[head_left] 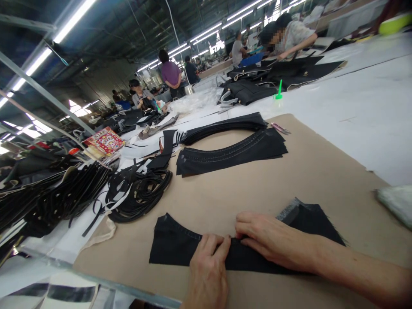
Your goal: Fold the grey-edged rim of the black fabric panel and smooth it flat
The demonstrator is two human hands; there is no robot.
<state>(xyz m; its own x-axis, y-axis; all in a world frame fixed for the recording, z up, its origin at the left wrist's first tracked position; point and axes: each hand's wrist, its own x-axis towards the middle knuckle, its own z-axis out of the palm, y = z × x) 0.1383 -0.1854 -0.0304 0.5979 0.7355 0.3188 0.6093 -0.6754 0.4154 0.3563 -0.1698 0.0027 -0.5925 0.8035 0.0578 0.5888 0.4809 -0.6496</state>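
White table [341,118], tan sheet [225,193] bearing black fabric pieces [175,244], green-tipped bottle [279,97]

Tube lamps [75,19] glaring from ten to one o'clock, dim ceiling [135,38], white table [363,86] bright at two, edges stretched, blurred

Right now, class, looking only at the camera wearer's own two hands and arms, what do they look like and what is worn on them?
Bare, ungloved left hand and right hand, no rings visible. The sleeveless, slender right forearm shows no watch or bracelet.
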